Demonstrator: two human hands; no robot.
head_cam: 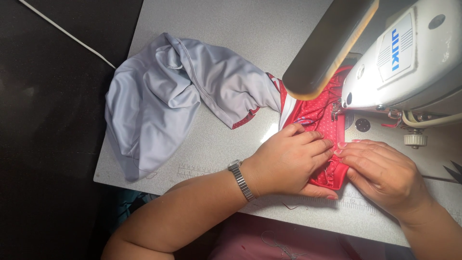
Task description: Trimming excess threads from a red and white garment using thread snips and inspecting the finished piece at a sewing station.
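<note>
My left hand (291,161) lies flat on a red dotted fabric piece (321,118), fingers pressing it down just in front of the sewing machine's needle (334,111). My right hand (382,171) rests beside it, fingertips touching the left hand's fingertips and pinching the red fabric's folded edge. The red piece is joined to a grey garment (159,98) that spreads out to the left over the table. A metal watch sits on my left wrist.
A white sewing machine (409,58) stands at the right, with a lamp head (327,45) hanging over the work. The grey table (231,29) has a printed ruler along its front edge. Scissor tips (452,171) show at the far right. A white cord crosses the dark floor.
</note>
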